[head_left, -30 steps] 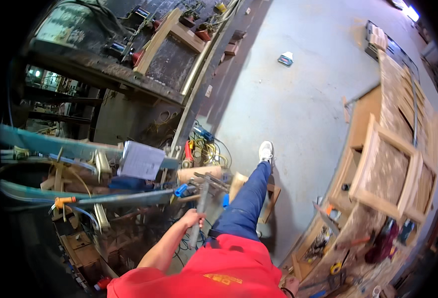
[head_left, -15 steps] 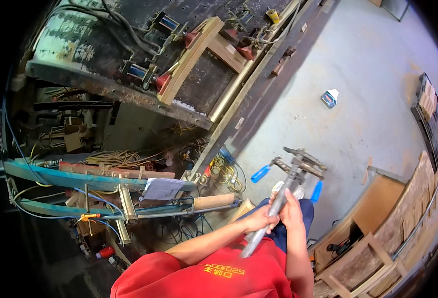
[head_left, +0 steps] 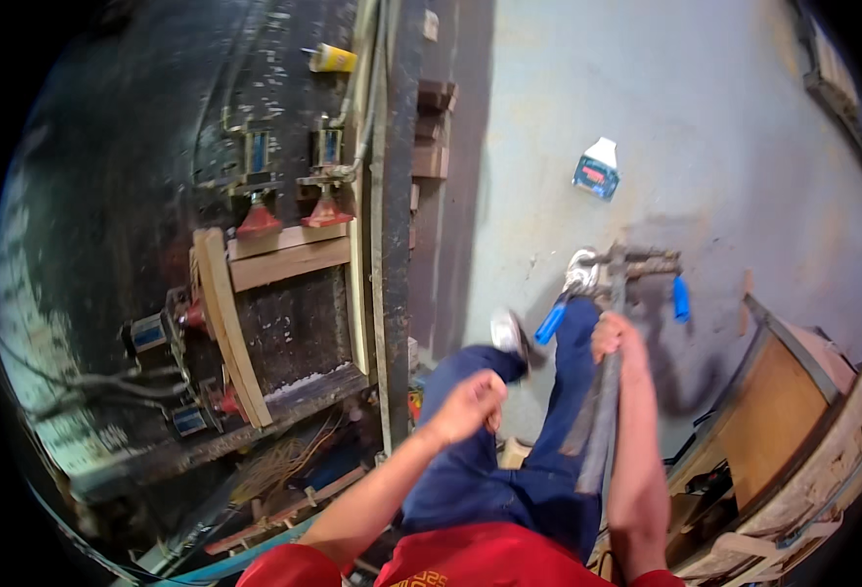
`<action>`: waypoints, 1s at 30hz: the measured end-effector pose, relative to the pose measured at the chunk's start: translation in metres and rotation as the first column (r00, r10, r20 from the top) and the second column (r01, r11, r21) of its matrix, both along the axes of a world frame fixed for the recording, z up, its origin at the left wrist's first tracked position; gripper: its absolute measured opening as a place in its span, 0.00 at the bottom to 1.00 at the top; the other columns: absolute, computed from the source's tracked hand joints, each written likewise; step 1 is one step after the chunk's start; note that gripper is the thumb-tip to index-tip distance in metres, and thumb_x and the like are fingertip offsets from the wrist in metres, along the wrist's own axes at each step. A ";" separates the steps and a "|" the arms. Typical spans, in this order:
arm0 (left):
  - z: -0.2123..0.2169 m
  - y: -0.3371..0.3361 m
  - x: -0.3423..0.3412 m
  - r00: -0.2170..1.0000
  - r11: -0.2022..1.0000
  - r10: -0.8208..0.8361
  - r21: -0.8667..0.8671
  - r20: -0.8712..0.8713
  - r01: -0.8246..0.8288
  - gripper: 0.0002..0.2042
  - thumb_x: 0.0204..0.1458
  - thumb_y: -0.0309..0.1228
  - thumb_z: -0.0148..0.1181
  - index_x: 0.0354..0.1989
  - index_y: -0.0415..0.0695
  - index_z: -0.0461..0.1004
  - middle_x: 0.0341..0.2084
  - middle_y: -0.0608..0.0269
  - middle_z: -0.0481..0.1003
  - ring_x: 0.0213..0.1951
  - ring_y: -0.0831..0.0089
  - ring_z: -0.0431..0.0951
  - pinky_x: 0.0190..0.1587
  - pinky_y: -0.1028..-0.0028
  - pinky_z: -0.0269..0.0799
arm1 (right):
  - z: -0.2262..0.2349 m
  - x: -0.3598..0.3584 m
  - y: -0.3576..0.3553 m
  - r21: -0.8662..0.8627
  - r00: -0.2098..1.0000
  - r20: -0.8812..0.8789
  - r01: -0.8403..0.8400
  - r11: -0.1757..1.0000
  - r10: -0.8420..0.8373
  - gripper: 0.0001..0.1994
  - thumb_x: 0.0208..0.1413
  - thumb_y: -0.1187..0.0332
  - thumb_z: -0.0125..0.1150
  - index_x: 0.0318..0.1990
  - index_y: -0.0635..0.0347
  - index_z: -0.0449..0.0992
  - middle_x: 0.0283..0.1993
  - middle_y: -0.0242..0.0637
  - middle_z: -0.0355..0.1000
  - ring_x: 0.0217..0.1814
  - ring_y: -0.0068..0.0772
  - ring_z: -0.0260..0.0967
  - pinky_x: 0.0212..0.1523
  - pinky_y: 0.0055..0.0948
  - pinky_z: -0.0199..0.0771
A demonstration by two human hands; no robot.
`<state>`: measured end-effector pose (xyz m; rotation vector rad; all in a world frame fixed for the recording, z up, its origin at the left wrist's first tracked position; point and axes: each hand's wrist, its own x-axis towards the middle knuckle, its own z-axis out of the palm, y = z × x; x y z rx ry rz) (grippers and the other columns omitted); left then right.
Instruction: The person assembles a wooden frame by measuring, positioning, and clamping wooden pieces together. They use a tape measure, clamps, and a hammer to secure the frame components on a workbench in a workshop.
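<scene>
1. Evidently for balance, the right hand point(head_left: 612, 336) is wrapped around the bars of the clamps point(head_left: 602, 430) partway along, with the heads reaching forward and the tail ends hanging back beside the right thigh.
2. Blue handles point(head_left: 552, 322) stick out on either side of the heads, well apart from the fingers, which probably leaves the grip unobstructed.
3. Before the left thigh point(head_left: 445, 479), the left hand point(head_left: 472, 403) has loosely bent fingers with nothing visible in them; blur and angle hide whether they close fully.
4. On the bench point(head_left: 137, 205) to the left, a wooden frame point(head_left: 289, 266) lies against red pads point(head_left: 259, 217), presumably set there to press its rails.
5. Ahead, a small box point(head_left: 597, 178) lies on the floor point(head_left: 548, 98).
</scene>
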<state>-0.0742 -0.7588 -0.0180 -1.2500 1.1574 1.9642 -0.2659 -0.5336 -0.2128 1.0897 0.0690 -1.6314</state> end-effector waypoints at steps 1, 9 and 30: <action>-0.039 -0.030 -0.014 0.998 0.998 -0.030 -0.058 0.064 0.034 0.06 0.67 0.33 0.53 0.39 0.46 0.69 0.19 0.65 0.74 0.21 0.76 0.76 0.26 0.75 0.73 | -0.027 -0.025 -0.008 0.105 0.996 0.089 0.004 0.994 -0.014 0.19 0.67 0.67 0.50 0.20 0.47 0.58 0.15 0.23 0.52 0.15 0.22 0.51 0.17 0.25 0.52; -0.379 -0.287 -0.101 0.899 0.648 -0.273 -0.626 0.342 0.435 0.08 0.62 0.32 0.56 0.34 0.40 0.73 0.22 0.63 0.76 0.23 0.77 0.75 0.28 0.74 0.73 | -0.210 -0.144 -0.007 0.477 0.835 -0.229 -0.352 0.805 0.501 0.17 0.67 0.67 0.53 0.24 0.45 0.58 0.17 0.16 0.49 0.13 0.12 0.45 0.12 0.20 0.47; -0.554 -0.348 -0.010 0.317 0.262 -0.605 -0.193 0.730 0.946 0.14 0.55 0.41 0.55 0.37 0.42 0.77 0.36 0.49 0.81 0.42 0.52 0.80 0.46 0.60 0.74 | -0.242 -0.147 -0.056 0.717 0.881 -0.103 -0.256 0.648 0.462 0.14 0.72 0.66 0.49 0.29 0.49 0.59 0.19 0.19 0.48 0.11 0.10 0.41 0.06 0.17 0.45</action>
